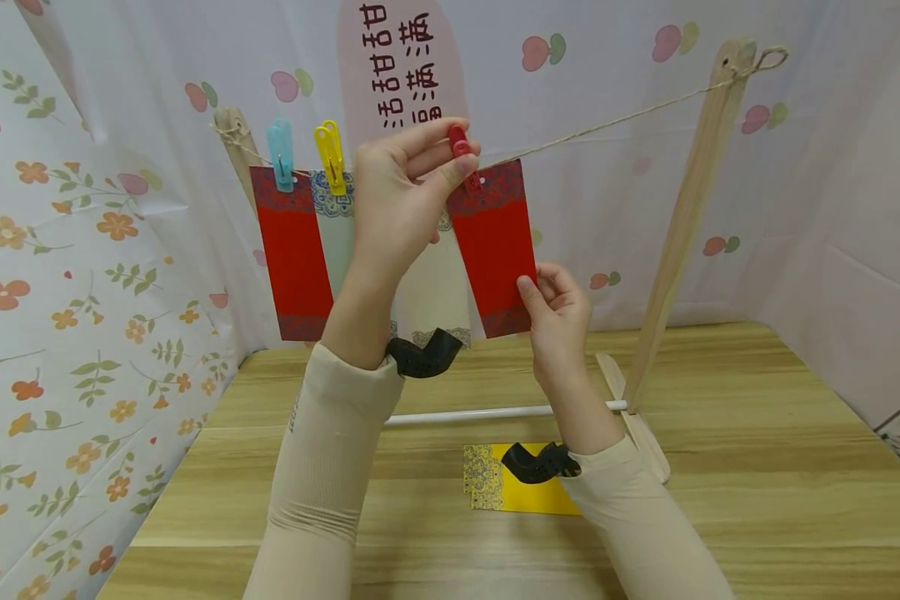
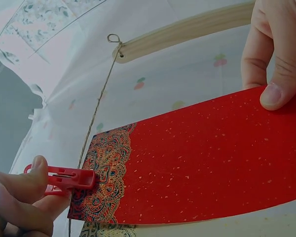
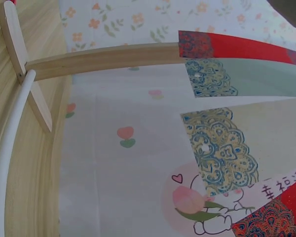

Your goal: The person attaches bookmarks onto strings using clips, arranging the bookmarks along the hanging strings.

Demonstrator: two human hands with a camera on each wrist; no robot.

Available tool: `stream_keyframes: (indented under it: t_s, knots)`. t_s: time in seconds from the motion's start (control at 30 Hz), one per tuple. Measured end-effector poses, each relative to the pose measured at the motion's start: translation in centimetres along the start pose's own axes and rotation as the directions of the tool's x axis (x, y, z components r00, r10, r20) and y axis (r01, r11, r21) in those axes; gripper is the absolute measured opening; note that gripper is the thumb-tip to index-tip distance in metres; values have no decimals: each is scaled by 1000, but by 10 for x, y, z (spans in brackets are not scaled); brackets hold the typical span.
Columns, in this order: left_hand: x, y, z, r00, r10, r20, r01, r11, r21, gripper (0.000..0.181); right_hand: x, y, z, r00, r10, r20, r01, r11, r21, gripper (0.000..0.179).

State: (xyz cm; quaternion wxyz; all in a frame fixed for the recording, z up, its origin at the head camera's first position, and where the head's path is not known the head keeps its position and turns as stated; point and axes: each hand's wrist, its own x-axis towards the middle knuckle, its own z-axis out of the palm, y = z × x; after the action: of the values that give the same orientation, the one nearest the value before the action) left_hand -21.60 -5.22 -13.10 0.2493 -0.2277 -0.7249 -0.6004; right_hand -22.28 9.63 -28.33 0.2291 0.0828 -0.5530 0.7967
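Note:
My left hand point(image 1: 401, 187) pinches a red clothespin point(image 1: 459, 140) between thumb and fingers at the twine line point(image 1: 592, 129). In the left wrist view, the clothespin's nose point(image 2: 84, 178) lies over the patterned top edge of a red card point(image 2: 202, 158), right at the twine. Lower down, my right hand point(image 1: 561, 321) pinches the side edge of this red card point(image 1: 498, 258), thumb in front. A cream card point(image 1: 435, 287) hangs just left of it, its top partly behind my left hand. In the right wrist view, the red card's lower end point(image 3: 271, 219) shows at bottom right.
Farther left hang another red card point(image 1: 296, 267) under a blue clothespin point(image 1: 280, 154) and a pale green card point(image 1: 337, 250) under a yellow clothespin point(image 1: 331, 158). Wooden posts point(image 1: 686, 217) and a white rod point(image 1: 487, 413) form the stand. Yellow cards point(image 1: 487, 492) lie on the table point(image 1: 757, 500).

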Motion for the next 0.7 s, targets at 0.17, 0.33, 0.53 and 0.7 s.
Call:
stream_keyframes:
  t_s: [0.17,0.33,0.53,0.7]
  knots:
    - [0,1,0,1000,9,26,-9,1000,2,29,-2,0,0,1000,-27,8,27,1000,8,20]
    - [-1,0,2,999,40,24,-39,999,-11,27,-2,0,0,999,-29,14,29,999,19,24]
    - [-1,2,2,999,-5,43,6,1000,-12,29,-3,0,1,1000,-23,10,23,999,26,24]
    - [-1,3,1,993,-70,97,67,997,32,37,-5,2,0,1000,-2,12,1,1000,19,20]
